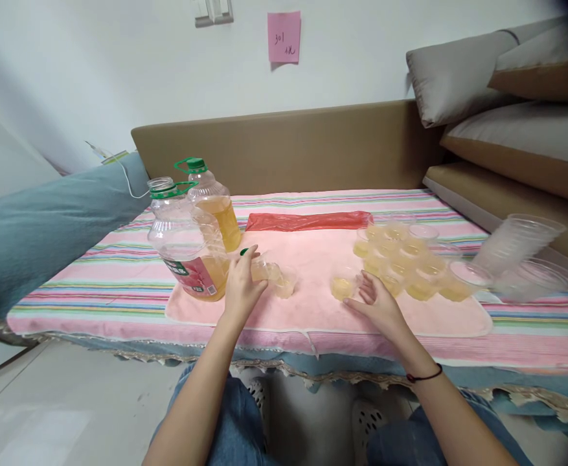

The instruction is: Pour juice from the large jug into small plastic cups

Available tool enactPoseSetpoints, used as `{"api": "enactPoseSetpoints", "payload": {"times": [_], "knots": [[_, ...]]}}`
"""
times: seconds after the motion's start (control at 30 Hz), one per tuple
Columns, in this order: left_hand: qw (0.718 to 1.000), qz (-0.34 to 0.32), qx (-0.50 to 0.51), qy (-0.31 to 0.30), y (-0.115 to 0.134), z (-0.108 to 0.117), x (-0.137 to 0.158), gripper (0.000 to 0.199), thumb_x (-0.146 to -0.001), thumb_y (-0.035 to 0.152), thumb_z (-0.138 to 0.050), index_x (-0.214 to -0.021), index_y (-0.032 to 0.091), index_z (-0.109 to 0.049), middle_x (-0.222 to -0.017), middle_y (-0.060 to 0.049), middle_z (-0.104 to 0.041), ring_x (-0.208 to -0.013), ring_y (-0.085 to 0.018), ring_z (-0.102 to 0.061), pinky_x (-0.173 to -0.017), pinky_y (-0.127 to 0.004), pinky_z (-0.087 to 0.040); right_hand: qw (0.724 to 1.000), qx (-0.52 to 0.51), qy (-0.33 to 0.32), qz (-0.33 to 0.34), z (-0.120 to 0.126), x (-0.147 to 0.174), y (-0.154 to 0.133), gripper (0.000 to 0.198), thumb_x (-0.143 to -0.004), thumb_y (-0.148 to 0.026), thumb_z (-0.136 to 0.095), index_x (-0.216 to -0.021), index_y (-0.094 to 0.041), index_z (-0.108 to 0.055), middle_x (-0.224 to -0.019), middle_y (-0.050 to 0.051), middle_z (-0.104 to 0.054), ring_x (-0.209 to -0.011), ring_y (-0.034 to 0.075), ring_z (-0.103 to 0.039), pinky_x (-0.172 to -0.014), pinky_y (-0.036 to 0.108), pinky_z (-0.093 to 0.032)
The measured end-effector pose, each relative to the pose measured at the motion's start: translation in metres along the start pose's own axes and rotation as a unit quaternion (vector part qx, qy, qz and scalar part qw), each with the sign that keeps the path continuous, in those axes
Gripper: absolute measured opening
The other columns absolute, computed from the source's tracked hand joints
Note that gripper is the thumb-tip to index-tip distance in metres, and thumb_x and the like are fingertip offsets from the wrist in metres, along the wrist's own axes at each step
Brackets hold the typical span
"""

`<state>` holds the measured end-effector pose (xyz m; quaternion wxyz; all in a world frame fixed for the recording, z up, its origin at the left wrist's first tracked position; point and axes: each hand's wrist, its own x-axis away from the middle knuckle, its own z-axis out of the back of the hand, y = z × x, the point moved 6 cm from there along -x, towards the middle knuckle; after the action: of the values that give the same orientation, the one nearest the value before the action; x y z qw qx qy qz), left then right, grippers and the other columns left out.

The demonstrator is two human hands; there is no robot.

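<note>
The work looks well advanced: a crowded group of clear plastic cups holding pale yellow liquid (405,262) stands at the right of the pink cloth mat (313,317). The left hand (241,283) curls its thumb and fingers round a tilted clear plastic cup of yellow liquid (263,270), just beside another clear, part-filled cup (286,285). The right hand (379,305) is half open at the right side of a clear round cup of yellow liquid (342,287); whether it grips, I cannot tell. What seems left is the leaning stack of clear plastic cups (519,244), where no liquid shows. The uncapped clear plastic bottle (186,246) is low, while the green-capped plastic bottle (223,217) behind holds more
</note>
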<state>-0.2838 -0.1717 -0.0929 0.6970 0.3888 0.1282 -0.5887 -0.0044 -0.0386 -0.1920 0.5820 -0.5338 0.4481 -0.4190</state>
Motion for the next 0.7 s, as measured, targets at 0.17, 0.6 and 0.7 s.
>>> {"api": "enactPoseSetpoints", "payload": {"times": [0.17, 0.6, 0.7], "knots": [[1.000, -0.003, 0.006, 0.000, 0.0018, 0.0005, -0.0002, 0.079, -0.065, 0.008, -0.065, -0.140, 0.019, -0.041, -0.125, -0.010, -0.063, -0.117, -0.031, -0.053, -0.102, -0.046, -0.043, 1.000, -0.002, 0.002, 0.002, 0.0001, -0.0005, 0.0020, 0.100, -0.045, -0.049, -0.086, -0.130, -0.017, -0.045, -0.136, 0.020, -0.046, -0.132, 0.035, -0.044, -0.115, 0.048, -0.034], [1.000, -0.005, 0.011, 0.004, 0.0015, 0.0009, 0.0001, 0.086, -0.065, 0.008, -0.063, -0.145, 0.020, -0.035, -0.124, -0.008, -0.063, -0.114, -0.030, -0.053, -0.099, -0.044, -0.044, 1.000, -0.004, -0.001, 0.005, 0.0008, 0.0001, 0.0052, 0.102, -0.046, -0.049, -0.088, -0.132, -0.019, -0.043, -0.133, 0.019, -0.047, -0.132, 0.035, -0.044, -0.115, 0.050, -0.033], [1.000, -0.005, 0.012, 0.004, 0.0026, 0.0012, -0.0002, 0.087, -0.064, 0.009, -0.063, -0.145, 0.021, -0.034, -0.124, -0.008, -0.063, -0.114, -0.030, -0.053, -0.098, -0.045, -0.044, 1.000, -0.004, -0.003, 0.000, 0.0001, 0.0005, 0.0044, 0.103, -0.045, -0.047, -0.088, -0.132, -0.019, -0.042, -0.133, 0.019, -0.046, -0.132, 0.035, -0.044, -0.115, 0.049, -0.033]]}}
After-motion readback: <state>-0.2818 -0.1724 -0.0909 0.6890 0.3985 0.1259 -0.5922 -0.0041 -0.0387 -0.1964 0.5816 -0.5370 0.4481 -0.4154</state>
